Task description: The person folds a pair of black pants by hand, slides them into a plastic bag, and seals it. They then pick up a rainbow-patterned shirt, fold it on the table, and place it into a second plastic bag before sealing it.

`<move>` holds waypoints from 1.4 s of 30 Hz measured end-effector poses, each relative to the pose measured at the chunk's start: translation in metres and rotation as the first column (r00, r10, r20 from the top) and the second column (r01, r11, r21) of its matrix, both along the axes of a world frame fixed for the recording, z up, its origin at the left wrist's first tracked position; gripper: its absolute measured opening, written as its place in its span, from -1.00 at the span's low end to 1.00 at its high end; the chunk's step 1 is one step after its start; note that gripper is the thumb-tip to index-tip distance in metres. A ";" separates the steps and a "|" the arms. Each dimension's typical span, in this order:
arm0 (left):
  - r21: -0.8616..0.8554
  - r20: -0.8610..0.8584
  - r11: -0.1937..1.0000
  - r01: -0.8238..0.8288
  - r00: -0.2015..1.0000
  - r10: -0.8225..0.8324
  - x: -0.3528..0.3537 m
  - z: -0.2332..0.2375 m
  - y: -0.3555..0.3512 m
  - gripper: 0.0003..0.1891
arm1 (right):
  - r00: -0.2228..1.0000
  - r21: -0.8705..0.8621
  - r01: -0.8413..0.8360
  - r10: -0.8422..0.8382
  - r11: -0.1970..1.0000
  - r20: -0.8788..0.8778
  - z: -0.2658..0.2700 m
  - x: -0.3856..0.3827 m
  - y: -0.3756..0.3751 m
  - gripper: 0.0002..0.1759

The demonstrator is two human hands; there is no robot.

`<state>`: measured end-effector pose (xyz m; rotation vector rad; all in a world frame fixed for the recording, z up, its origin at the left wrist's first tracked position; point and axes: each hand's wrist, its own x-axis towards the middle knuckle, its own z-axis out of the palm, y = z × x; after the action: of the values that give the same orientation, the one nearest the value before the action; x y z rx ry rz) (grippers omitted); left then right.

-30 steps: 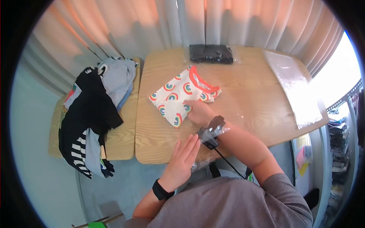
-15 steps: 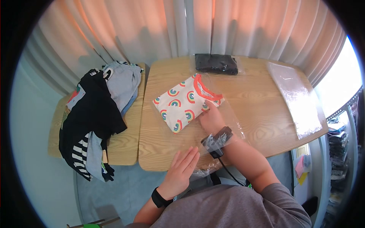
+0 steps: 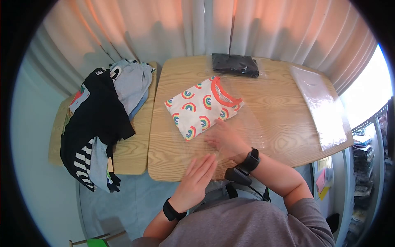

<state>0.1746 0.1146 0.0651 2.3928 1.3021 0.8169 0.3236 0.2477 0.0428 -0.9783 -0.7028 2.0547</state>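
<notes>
A folded white T-shirt with rainbow prints and an orange collar lies on the wooden table, within a clear plastic bag whose film spreads toward me. My right hand is at the shirt's near edge, fingers stretched out, with clear film around it; whether the hand is inside or beneath the film is hard to tell. At the table's front edge, my left hand rests with straight fingers by the bag's near end. Neither hand grasps the shirt.
A packed dark garment sits at the table's back. Flat clear bags lie on the right. On the left table is a pile of clothes. A shelf with packed goods stands at far right.
My right hand has drawn back toward me from the shirt's collar side, and the film no longer covers its wrist device. My left hand has hardly moved.
</notes>
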 end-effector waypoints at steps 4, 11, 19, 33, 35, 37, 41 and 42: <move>-0.004 0.011 1.000 0.023 1.000 -0.023 0.004 -0.002 0.000 -0.44 | 0.971 -0.022 -0.135 0.128 0.991 -0.204 -0.016 -0.017 0.017 -0.36; -0.035 0.037 0.998 0.047 0.998 -0.046 0.004 -0.002 -0.005 -0.43 | 0.965 0.113 -0.085 0.110 0.990 -0.237 -0.031 -0.042 0.029 -0.27; -0.040 0.066 0.986 0.161 0.985 -0.158 -0.022 0.004 -0.014 -0.55 | 0.764 0.432 -0.614 0.362 0.660 0.534 0.005 0.040 -0.033 -0.59; -0.671 0.440 0.677 -0.303 0.572 0.692 -0.046 -0.039 0.016 -0.56 | 0.763 0.347 -0.115 -0.141 0.931 0.631 -0.003 0.161 0.008 -0.57; -0.658 0.430 0.691 -0.301 0.603 0.672 -0.051 -0.042 0.011 -0.53 | 0.790 0.296 -0.161 -0.057 0.941 0.610 -0.002 0.164 0.001 -0.55; -0.623 0.224 0.694 -0.360 0.768 0.599 -0.067 -0.041 0.005 -0.52 | 0.530 0.239 -0.485 0.065 0.841 0.846 0.013 0.171 -0.012 -0.48; -0.279 0.023 0.839 -0.466 0.871 0.491 -0.079 0.004 0.016 -0.59 | 0.211 0.325 -0.666 -0.248 0.672 0.946 0.028 0.173 -0.014 -0.47; -0.160 -0.039 0.920 -0.358 0.933 0.357 -0.070 0.025 0.029 -0.55 | 0.211 0.316 -0.664 -0.236 0.678 0.949 0.034 0.164 -0.010 -0.47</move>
<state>0.1046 0.1439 0.0902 2.0620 1.7699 0.7554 0.4877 0.2372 0.0764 -1.6780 -2.2689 0.8065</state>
